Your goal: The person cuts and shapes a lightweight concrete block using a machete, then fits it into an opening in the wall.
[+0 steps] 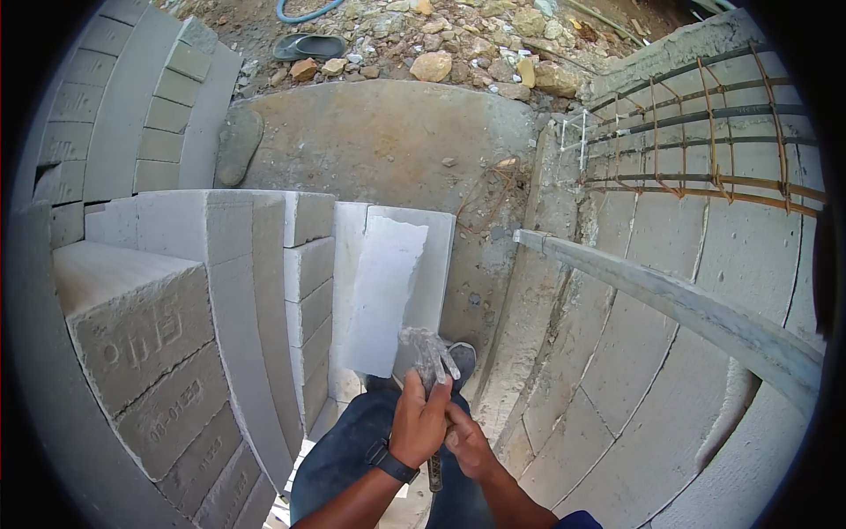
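A toothed trowel [425, 350], grey and caked with mortar, is held in front of my legs with its prongs pointing away from me. My left hand [418, 421], with a dark watch at the wrist, is closed at the base of its head. My right hand [469, 443] grips it just beside, fingers curled around the handle [435, 473], whose end shows below. Right behind the trowel, a white block [383, 291] with one ragged edge leans against another pale block [438, 260].
Stacked pale blocks [141, 335] rise on my left. A block wall [617, 379] stands on my right, with a long straight bar [652, 295] and rusty rebar [714, 132] along it. Beyond the concrete slab [379, 132] lie rubble [432, 66] and a sandal [308, 47].
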### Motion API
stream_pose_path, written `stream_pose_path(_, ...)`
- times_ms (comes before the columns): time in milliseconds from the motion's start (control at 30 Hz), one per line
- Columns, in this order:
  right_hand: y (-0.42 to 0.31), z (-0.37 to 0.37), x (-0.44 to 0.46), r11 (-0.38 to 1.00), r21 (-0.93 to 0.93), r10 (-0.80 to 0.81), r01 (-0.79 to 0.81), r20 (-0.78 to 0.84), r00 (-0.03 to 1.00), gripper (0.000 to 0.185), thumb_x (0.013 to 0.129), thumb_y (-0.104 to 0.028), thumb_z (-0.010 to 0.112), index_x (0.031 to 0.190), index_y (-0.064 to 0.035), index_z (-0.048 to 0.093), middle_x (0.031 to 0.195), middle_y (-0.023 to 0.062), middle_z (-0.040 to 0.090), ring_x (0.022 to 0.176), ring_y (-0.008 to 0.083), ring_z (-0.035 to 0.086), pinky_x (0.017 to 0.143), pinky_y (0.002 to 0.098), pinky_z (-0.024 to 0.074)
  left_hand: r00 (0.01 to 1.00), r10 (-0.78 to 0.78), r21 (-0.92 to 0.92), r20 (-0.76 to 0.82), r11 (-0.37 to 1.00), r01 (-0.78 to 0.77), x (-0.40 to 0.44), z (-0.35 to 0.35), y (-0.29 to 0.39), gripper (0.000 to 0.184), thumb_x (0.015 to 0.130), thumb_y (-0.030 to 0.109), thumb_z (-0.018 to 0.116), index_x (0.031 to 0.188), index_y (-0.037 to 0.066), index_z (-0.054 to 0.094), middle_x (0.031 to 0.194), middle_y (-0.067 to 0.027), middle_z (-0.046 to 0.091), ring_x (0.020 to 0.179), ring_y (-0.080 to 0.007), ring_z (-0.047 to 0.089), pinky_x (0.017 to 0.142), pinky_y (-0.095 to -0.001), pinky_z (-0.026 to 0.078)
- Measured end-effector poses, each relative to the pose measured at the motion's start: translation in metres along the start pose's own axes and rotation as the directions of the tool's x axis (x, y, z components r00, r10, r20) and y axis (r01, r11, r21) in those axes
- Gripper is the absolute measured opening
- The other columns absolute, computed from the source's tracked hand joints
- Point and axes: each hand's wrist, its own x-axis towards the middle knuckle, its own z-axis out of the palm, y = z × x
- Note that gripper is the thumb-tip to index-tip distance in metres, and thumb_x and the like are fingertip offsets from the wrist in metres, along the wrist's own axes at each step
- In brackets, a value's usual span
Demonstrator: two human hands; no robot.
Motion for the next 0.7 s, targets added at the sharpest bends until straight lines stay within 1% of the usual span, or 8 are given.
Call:
stream_pose_path(100, 0.014, 0.013, -0.009, 0.979, -0.106, 0.159, -0.175, -0.143, 0.977, 0.055, 0.105, -0.033, 0.062, 0.145, 0.0022, 0.049, 0.116, 0.0105, 0.068, 0.102, 0.0235, 0.069, 0.084, 0.0374, 0.0535, 0.995, 0.062, 0.157, 0.082, 0.985, -0.074, 0.006, -0.016, 0.016, 0.049, 0.102, 0.041, 0.063, 0.109, -0.007, 0.058, 0.108, -0.0287, 0.066, 0.103, -0.0476, 0.064, 0.092, -0.0481, 0.049)
stream_pose_path(133, 0.026, 0.011, -0.008, 0.970, -0.162, 0.141, -0.184, -0.244, 0.960, 0.052, 0.106, -0.033, 0.061, 0.144, 0.0010, 0.051, 0.112, 0.0110, 0.070, 0.098, 0.0254, 0.071, 0.081, 0.0384, 0.0541, 0.978, 0.188, 0.248, 0.093, 0.947, -0.205, 0.007, -0.019, 0.010, 0.048, 0.101, 0.040, 0.064, 0.115, -0.006, 0.059, 0.111, -0.0269, 0.066, 0.104, -0.0433, 0.065, 0.092, -0.0458, 0.050)
stream_pose_path(200, 0.053, 0.003, -0.004, 0.903, -0.404, -0.036, -0.146, -0.411, 0.911, 0.044, 0.106, -0.030, 0.060, 0.139, -0.0011, 0.055, 0.105, 0.0136, 0.072, 0.092, 0.0303, 0.073, 0.076, 0.0410, 0.0547, 0.896, 0.417, 0.414, 0.155, 0.796, -0.442, 0.003, -0.024, 0.000, 0.050, 0.100, 0.039, 0.066, 0.127, -0.003, 0.061, 0.116, -0.0233, 0.066, 0.105, -0.0348, 0.067, 0.093, -0.0411, 0.052)
stream_pose_path(233, 0.070, -0.005, 0.002, 0.806, -0.582, -0.201, -0.107, -0.440, 0.875, 0.041, 0.106, -0.029, 0.059, 0.137, -0.0019, 0.057, 0.102, 0.0156, 0.073, 0.090, 0.0333, 0.073, 0.075, 0.0426, 0.0547, 0.892, 0.421, 0.407, 0.167, 0.794, -0.451, 0.000, -0.028, 0.003, 0.059, 0.095, 0.038, 0.073, 0.135, -0.003, 0.060, 0.125, -0.0257, 0.064, 0.119, -0.0404, 0.062, 0.103, -0.0435, 0.048)
stream_pose_path(267, 0.085, -0.015, 0.011, 0.671, -0.737, -0.368, -0.083, -0.428, 0.826, 0.037, 0.106, -0.027, 0.059, 0.135, -0.0028, 0.058, 0.099, 0.0176, 0.074, 0.088, 0.0362, 0.073, 0.074, 0.0442, 0.0548, 0.888, 0.445, 0.426, 0.118, 0.785, -0.450, 0.001, -0.031, 0.003, 0.058, 0.094, 0.036, 0.074, 0.135, -0.003, 0.060, 0.124, -0.0252, 0.064, 0.118, -0.0404, 0.063, 0.103, -0.0435, 0.048)
stream_pose_path(467, 0.166, -0.058, 0.038, 0.501, -0.810, -0.315, -0.306, -0.500, 0.807, 0.038, 0.104, -0.031, 0.056, 0.131, -0.0044, 0.060, 0.100, 0.0276, 0.072, 0.094, 0.0475, 0.071, 0.078, 0.0523, 0.0545, 0.716, 0.673, 0.721, -0.186, 0.589, -0.366, 0.050, -0.050, -0.045, 0.089, 0.084, 0.036, 0.084, 0.153, 0.001, 0.041, 0.142, -0.0290, 0.050, 0.132, -0.0449, 0.051, 0.110, -0.0498, 0.043)
stream_pose_path(567, 0.191, -0.058, 0.032, 0.474, -0.799, -0.200, -0.370, -0.506, 0.839, 0.040, 0.103, -0.035, 0.056, 0.131, -0.0068, 0.060, 0.099, 0.0263, 0.073, 0.094, 0.0493, 0.070, 0.080, 0.0556, 0.0542, 0.733, 0.660, 0.884, -0.167, 0.430, -0.185, 0.092, -0.049, -0.039, 0.121, 0.075, 0.042, 0.089, 0.165, 0.005, 0.017, 0.151, -0.0317, 0.038, 0.137, -0.0488, 0.043, 0.113, -0.0550, 0.039)
stream_pose_path(700, 0.236, -0.066, 0.036, 0.552, -0.755, -0.139, -0.354, -0.502, 0.853, 0.039, 0.103, -0.037, 0.058, 0.133, -0.0121, 0.059, 0.101, 0.0257, 0.073, 0.099, 0.0480, 0.070, 0.083, 0.0561, 0.0541, 0.795, 0.572, 0.868, -0.200, 0.480, -0.127, 0.128, -0.046, -0.033, 0.140, 0.066, 0.039, 0.092, 0.167, 0.007, 0.001, 0.147, -0.0317, 0.039, 0.132, -0.0497, 0.046, 0.111, -0.0572, 0.040)
